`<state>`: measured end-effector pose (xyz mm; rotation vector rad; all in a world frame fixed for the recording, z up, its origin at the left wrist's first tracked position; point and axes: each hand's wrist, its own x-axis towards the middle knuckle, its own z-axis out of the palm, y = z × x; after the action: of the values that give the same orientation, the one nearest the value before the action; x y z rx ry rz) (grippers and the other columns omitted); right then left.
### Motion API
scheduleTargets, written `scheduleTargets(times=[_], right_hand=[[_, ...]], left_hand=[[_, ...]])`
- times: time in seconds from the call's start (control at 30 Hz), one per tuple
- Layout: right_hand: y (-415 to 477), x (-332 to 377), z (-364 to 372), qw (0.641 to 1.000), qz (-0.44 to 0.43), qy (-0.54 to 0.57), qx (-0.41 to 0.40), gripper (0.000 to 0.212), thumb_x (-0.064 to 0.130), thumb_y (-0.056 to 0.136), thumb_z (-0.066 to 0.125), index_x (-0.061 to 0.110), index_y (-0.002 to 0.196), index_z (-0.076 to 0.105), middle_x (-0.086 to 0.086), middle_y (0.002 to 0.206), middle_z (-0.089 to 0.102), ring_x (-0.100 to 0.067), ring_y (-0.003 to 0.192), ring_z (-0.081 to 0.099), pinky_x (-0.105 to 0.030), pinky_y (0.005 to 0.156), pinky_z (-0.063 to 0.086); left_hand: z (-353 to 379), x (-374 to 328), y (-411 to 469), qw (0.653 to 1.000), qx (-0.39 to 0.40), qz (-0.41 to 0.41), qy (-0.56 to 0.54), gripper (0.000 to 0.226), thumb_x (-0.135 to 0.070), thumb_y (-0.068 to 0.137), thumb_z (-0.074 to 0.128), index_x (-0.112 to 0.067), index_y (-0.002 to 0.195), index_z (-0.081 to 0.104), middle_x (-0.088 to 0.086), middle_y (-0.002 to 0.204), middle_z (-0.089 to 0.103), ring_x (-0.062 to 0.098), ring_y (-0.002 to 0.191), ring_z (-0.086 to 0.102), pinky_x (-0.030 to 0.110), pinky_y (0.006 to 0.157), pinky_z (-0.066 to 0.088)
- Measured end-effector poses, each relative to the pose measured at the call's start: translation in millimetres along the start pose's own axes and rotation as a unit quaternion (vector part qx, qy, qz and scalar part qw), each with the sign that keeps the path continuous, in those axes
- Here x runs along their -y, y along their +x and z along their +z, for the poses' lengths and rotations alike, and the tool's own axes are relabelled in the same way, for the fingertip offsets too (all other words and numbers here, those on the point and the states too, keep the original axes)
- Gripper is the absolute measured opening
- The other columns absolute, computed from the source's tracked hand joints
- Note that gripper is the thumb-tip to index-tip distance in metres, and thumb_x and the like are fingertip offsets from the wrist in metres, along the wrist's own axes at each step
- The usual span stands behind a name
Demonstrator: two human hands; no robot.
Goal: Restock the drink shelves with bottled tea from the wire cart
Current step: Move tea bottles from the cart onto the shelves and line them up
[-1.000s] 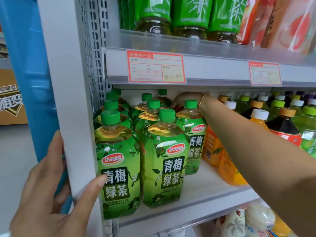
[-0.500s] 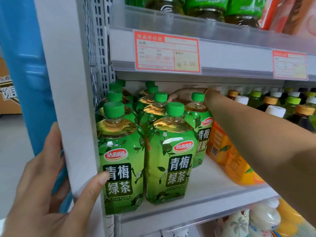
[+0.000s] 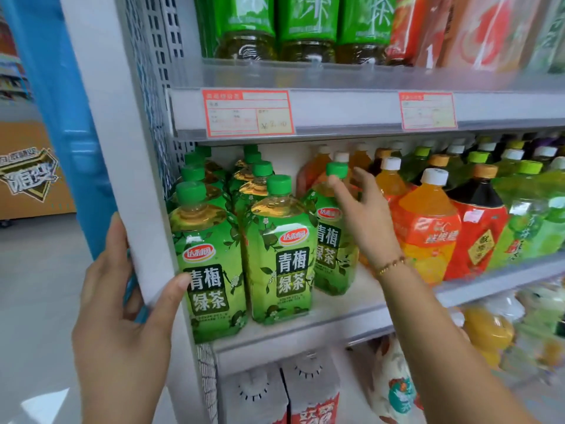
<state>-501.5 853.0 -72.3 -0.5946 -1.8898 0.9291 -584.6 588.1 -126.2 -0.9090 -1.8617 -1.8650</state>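
Green-labelled bottled tea with green caps stands in rows at the left end of the middle shelf; two front bottles sit at the edge. A third-column bottle stands further back. My right hand hovers at that bottle's neck, fingers spread, thumb touching just below its cap. My left hand grips the white shelf upright, thumb on its front face. No wire cart is in view.
Orange and dark drink bottles fill the shelf to the right of the tea. More green bottles stand on the upper shelf above a price tag. Cartons sit below. A blue panel rises to the left.
My right hand has pulled forward from the back of the shelf, behind the tea, to the third-column bottle's neck. My left hand stays on the upright.
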Motion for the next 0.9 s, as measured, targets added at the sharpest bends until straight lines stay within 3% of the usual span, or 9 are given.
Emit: scheduleTargets(times=[0.1, 0.23, 0.33, 0.43, 0.5, 0.57, 0.67, 0.8, 0.9], right_hand=[[-44.5, -28.7, 9.4, 0.996, 0.076, -0.043, 0.025, 0.091, 0.051, 0.067, 0.075, 0.014, 0.136, 0.029, -0.005, 0.127, 0.055, -0.024, 0.119, 0.052, -0.034, 0.097, 0.045], [-41.3, -28.4, 17.1, 0.981, 0.134, -0.139, 0.033, 0.069, 0.034, 0.069, 0.08, 0.005, 0.115, 0.036, -0.015, 0.116, 0.057, -0.032, 0.105, 0.058, -0.031, 0.08, 0.044], [-19.0, -21.5, 32.5, 0.98, 0.131, -0.14, 0.054, 0.056, 0.021, 0.077, 0.072, 0.001, 0.115, 0.036, -0.019, 0.116, 0.058, -0.035, 0.105, 0.058, -0.036, 0.083, 0.045], [-6.0, -12.7, 45.8, 0.974, 0.119, -0.182, 0.063, 0.034, 0.005, 0.09, 0.047, -0.006, 0.12, 0.035, -0.026, 0.118, 0.054, -0.037, 0.107, 0.055, -0.04, 0.085, 0.043], [-5.5, -12.3, 47.8, 0.972, 0.107, -0.201, 0.059, 0.035, 0.002, 0.09, 0.04, -0.008, 0.124, 0.034, -0.029, 0.124, 0.047, -0.037, 0.111, 0.049, -0.038, 0.09, 0.039], [-7.1, -14.9, 45.5, 0.968, 0.091, -0.224, 0.059, 0.042, 0.005, 0.087, 0.047, -0.006, 0.126, 0.036, -0.026, 0.129, 0.04, -0.037, 0.114, 0.044, -0.035, 0.093, 0.037], [-7.7, -16.0, 40.6, 0.965, 0.088, -0.238, 0.064, 0.046, 0.011, 0.086, 0.054, -0.004, 0.127, 0.039, -0.024, 0.127, 0.045, -0.037, 0.112, 0.049, -0.038, 0.093, 0.04], [-10.1, -14.9, 41.5, 0.958, 0.063, -0.274, 0.056, 0.043, 0.016, 0.088, 0.052, -0.003, 0.125, 0.039, -0.023, 0.119, 0.053, -0.039, 0.106, 0.055, -0.041, 0.084, 0.043], [-7.5, -14.2, 41.9, 0.954, 0.058, -0.291, 0.049, 0.043, 0.015, 0.089, 0.051, 0.0, 0.127, 0.036, -0.02, 0.115, 0.057, -0.036, 0.103, 0.057, -0.038, 0.08, 0.044]], left_hand=[[0.6, -13.8, -4.1, 1.0, -0.013, 0.004, 0.002, 0.086, -0.007, 0.08, 0.068, -0.049, 0.142, 0.027, -0.01, 0.138, 0.046, 0.011, 0.125, 0.051, 0.046, 0.104, 0.042], [2.3, -14.0, -5.6, 0.999, -0.027, 0.005, 0.026, 0.088, -0.005, 0.081, 0.068, -0.053, 0.141, 0.026, -0.019, 0.134, 0.044, 0.001, 0.12, 0.052, 0.03, 0.099, 0.045], [2.7, -13.5, -5.1, 0.999, -0.03, 0.013, 0.025, 0.088, -0.002, 0.08, 0.068, -0.052, 0.141, 0.028, -0.017, 0.138, 0.044, 0.004, 0.121, 0.053, 0.029, 0.098, 0.044], [4.3, -11.6, -4.8, 0.999, -0.042, 0.017, 0.026, 0.086, -0.004, 0.08, 0.068, -0.05, 0.141, 0.029, -0.016, 0.138, 0.044, 0.006, 0.122, 0.053, 0.029, 0.098, 0.044], [7.4, -11.2, -9.4, 0.996, -0.056, 0.032, 0.063, 0.083, -0.007, 0.082, 0.067, -0.046, 0.144, 0.028, -0.013, 0.139, 0.042, 0.006, 0.125, 0.049, 0.024, 0.1, 0.042], [12.9, -14.4, -17.4, 0.979, -0.081, 0.108, 0.153, 0.068, -0.007, 0.088, 0.064, -0.028, 0.145, 0.034, 0.001, 0.145, 0.034, 0.015, 0.133, 0.039, 0.015, 0.108, 0.032], [31.5, -21.7, -30.5, 0.948, -0.053, 0.21, 0.232, 0.059, -0.01, 0.086, 0.059, -0.008, 0.141, 0.038, 0.017, 0.15, 0.023, 0.027, 0.145, 0.015, 0.025, 0.119, 0.013], [74.3, -34.3, -24.4, 0.919, 0.06, 0.262, 0.289, 0.06, -0.019, 0.087, 0.063, -0.019, 0.141, 0.036, 0.006, 0.153, 0.023, 0.024, 0.146, 0.01, 0.04, 0.119, 0.015], [103.8, -32.0, -4.9, 0.894, 0.115, 0.235, 0.363, 0.085, -0.034, 0.076, 0.073, -0.022, 0.147, 0.028, 0.006, 0.157, 0.015, 0.029, 0.146, 0.008, 0.048, 0.115, 0.009]])
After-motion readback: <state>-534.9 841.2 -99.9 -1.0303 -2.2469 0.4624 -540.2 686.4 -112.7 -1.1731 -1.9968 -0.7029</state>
